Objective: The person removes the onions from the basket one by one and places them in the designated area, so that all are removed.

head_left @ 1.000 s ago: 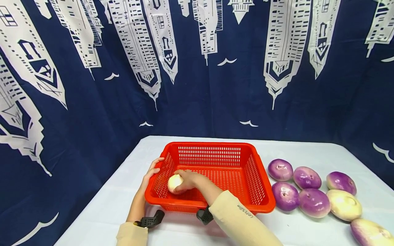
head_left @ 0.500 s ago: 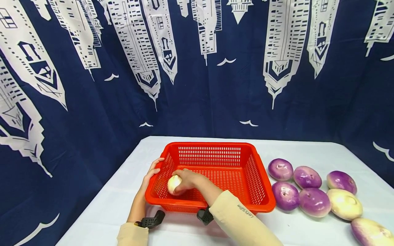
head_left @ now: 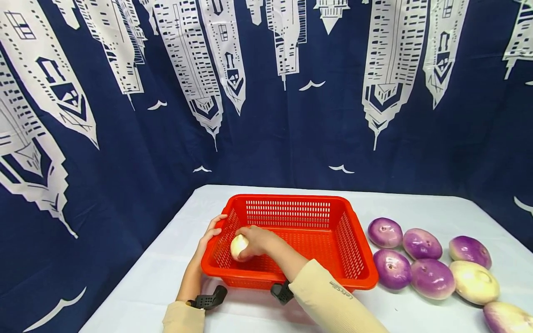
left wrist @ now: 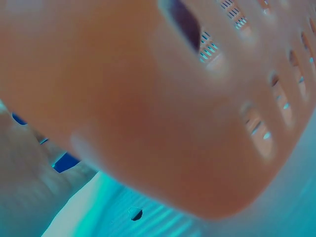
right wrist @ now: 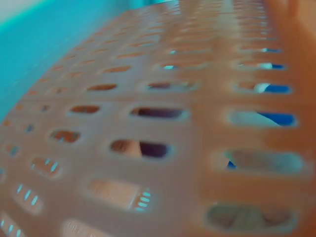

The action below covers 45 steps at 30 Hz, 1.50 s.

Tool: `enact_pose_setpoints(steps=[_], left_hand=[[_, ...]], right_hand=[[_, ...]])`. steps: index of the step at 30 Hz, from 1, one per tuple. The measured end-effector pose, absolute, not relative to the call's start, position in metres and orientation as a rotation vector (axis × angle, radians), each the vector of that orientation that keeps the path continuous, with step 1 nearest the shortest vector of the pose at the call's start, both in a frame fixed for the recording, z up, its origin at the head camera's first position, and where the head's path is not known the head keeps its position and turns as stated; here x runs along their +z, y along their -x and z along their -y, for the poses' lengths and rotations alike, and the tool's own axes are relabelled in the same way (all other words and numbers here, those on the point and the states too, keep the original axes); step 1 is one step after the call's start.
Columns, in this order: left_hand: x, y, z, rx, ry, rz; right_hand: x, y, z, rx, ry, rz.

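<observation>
In the head view, a red slotted plastic basket stands on the white table. My left hand grips its left side, fingers over the rim. Reaching over the near rim, my right hand holds a cream-coloured turnip low inside the basket's left half. Its fingers and thumb curl round the turnip and cover its right side. Close up, the basket wall fills most of the left wrist view. The right wrist view mostly shows the slotted side wall, which hides most of the right hand.
To the right of the basket lie several purple turnips, a mostly cream one and a purple-and-cream one near the front. A navy cloth with white skyline prints hangs behind the table.
The head view has shifted slightly, so everything sits a little further right in it. Both hands keep their places, the right still holding the turnip inside the basket.
</observation>
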<state>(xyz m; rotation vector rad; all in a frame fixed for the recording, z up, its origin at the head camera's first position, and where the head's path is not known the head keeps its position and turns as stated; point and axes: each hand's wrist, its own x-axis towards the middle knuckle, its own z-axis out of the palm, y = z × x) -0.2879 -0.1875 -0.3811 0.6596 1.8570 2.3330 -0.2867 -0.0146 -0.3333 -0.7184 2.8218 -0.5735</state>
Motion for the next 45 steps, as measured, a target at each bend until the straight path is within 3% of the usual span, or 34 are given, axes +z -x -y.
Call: enact_pose_setpoints(steps=[10,26,45], left_hand=[[-0.384,0.288,0.187,2.334,-0.712,-1.846],[-0.375,0.289,0.185,2.312,-0.568,-1.872],[-0.377,0.288,0.188,2.307,-0.558,-1.888]], right_hand=[[-0.317,0.277,0.014,-0.404,0.668,-2.909],[-0.298,0.269,-0.01,-0.862,0.909,-2.888],[-0.289,0.231,-0.043,-1.05,0.846,-3.123]])
